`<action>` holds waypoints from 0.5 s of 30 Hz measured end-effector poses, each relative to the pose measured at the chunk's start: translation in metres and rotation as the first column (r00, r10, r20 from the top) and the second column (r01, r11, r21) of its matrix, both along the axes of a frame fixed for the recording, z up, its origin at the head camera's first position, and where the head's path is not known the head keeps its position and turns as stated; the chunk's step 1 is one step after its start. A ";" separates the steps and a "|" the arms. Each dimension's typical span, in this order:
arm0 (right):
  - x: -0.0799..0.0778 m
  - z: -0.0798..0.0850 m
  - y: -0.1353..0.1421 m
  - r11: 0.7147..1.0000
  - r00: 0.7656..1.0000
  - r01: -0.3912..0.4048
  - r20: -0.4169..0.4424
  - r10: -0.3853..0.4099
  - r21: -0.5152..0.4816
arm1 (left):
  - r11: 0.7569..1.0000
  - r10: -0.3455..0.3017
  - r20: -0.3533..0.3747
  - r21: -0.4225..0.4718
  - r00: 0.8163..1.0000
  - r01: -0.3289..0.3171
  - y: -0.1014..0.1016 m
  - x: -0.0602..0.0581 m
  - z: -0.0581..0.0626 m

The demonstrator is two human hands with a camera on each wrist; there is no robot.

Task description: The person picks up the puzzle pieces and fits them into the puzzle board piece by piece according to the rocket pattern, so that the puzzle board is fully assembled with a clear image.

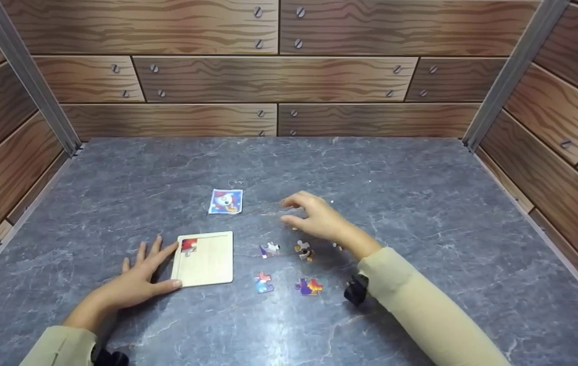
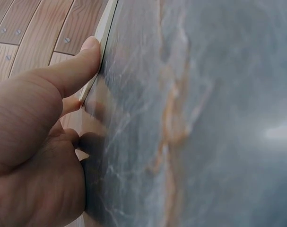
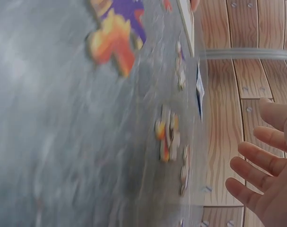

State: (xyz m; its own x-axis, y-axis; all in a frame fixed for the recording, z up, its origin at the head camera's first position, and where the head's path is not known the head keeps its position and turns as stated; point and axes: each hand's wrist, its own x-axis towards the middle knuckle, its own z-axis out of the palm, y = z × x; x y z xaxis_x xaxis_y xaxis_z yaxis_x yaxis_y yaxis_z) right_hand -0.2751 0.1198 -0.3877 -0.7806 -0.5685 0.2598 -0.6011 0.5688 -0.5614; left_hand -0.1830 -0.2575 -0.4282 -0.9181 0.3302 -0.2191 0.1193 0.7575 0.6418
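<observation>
Firstly: puzzle board [image 1: 210,267], edge touching left hand [image 1: 139,277], fingers spread; secondly: loose puzzle pieces [image 1: 311,286], near right hand [image 1: 315,216], fingers apart.

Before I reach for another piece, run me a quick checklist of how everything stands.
1. Board steadied: ok; the left hand touches the puzzle board at its left side.
2. Right hand free: ok; it holds nothing.
3. Picture card readable: ok; face up beyond the board.
4. Corner piece placed: ok; it lies in the board's far left corner.
5. Corner piece pressed fully flat: cannot tell.
6. Every loose piece in clear sight from the head view: not ok; the right arm partly covers one piece.
</observation>
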 end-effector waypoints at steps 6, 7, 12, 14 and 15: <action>-0.004 -0.002 0.016 0.999 1.000 0.025 -0.001 -0.025 -0.020 | 1.000 -0.001 0.002 0.011 1.000 0.001 0.000 0.000 0.000; -0.004 -0.002 0.018 0.999 1.000 0.030 0.000 -0.030 -0.019 | 1.000 -0.002 0.000 0.009 1.000 0.002 0.000 0.000 0.001; -0.008 -0.006 0.030 0.998 0.998 0.061 0.017 -0.061 0.011 | 1.000 -0.005 -0.008 0.007 1.000 0.005 0.000 0.001 0.000; -0.010 -0.008 0.033 0.997 0.997 0.069 0.026 -0.070 0.032 | 1.000 -0.003 -0.005 0.005 1.000 0.003 0.000 0.001 -0.001; -0.011 -0.010 0.034 0.996 0.997 0.072 0.032 -0.074 0.043 | 1.000 -0.002 -0.001 0.005 1.000 0.002 0.000 0.001 -0.001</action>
State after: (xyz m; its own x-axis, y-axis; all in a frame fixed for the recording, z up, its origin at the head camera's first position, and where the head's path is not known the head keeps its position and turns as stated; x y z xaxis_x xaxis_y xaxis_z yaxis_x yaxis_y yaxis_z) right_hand -0.2862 0.1534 -0.3973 -0.8282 -0.5196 0.2099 -0.5385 0.6340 -0.5550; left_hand -0.1825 -0.2578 -0.4289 -0.9176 0.3330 -0.2171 0.1211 0.7543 0.6453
